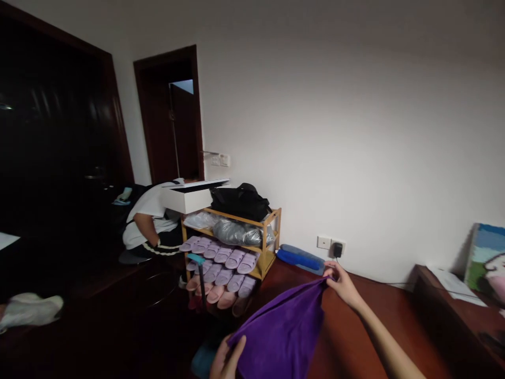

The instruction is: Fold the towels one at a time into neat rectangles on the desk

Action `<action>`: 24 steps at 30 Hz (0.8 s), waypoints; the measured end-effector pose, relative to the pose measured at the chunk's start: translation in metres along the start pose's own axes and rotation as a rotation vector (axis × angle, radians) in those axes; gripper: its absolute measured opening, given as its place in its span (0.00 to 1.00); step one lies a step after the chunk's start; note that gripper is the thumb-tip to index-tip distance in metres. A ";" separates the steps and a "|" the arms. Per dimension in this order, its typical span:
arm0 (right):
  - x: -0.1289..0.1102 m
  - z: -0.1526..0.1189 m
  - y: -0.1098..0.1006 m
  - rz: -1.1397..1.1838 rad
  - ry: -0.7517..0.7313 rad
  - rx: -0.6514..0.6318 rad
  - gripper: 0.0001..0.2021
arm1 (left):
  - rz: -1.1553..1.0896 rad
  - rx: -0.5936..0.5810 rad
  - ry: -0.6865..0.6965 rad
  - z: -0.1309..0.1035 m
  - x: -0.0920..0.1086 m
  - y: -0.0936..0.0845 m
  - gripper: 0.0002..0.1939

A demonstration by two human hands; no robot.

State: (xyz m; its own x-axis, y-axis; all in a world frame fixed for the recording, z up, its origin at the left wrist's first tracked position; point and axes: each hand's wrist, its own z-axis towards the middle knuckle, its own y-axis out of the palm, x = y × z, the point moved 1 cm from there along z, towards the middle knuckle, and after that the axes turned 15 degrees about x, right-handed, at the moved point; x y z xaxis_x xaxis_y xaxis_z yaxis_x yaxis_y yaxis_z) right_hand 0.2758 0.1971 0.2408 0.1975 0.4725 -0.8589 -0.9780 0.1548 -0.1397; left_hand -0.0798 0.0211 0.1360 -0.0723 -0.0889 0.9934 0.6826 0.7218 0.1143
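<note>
A purple cloth (286, 331) is stretched between my two hands, its lower part running out of the bottom of the view. My left hand (229, 359) pinches the cloth's left corner near the bottom edge, thumb against fingers. Higher up and to the right, my right hand (340, 281) grips the other upper corner between thumb and fingers. The cloth hangs slanted, higher on the right side, over the reddish-brown floor (355, 337).
A wooden shoe rack (271, 239) with several lilac and pink slippers stands ahead, a black bag (241, 201) on top. Left of it sits a person (144, 218), bent over. A blue rolled item (302, 258) lies by the wall; a low cabinet (445, 300) stands right.
</note>
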 end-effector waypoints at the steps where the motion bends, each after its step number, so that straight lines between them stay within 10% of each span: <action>1: -0.015 -0.006 -0.022 0.047 -0.004 0.038 0.23 | -0.067 -0.060 -0.023 -0.002 0.021 0.004 0.29; 7: -0.093 -0.056 -0.131 0.105 0.001 0.218 0.24 | -0.114 -0.240 0.070 -0.024 0.128 0.027 0.32; 13: -0.137 -0.107 -0.195 -0.053 -0.133 0.523 0.23 | -0.175 -0.298 0.186 -0.046 0.184 0.062 0.32; 19: -0.117 -0.125 -0.230 -0.160 -0.149 0.650 0.24 | -0.120 -0.420 0.268 -0.034 0.183 0.124 0.28; 24: -0.028 -0.078 -0.234 -0.220 -0.016 0.609 0.25 | 0.079 -0.550 0.439 0.015 0.129 0.228 0.28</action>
State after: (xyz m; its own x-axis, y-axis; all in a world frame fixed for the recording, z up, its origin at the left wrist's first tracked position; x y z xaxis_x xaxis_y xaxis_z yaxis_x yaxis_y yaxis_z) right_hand 0.4938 0.0795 0.2592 0.3946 0.3858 -0.8340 -0.7023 0.7118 -0.0030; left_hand 0.0555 0.1850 0.2901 0.2139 -0.4025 0.8901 0.9503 0.2969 -0.0940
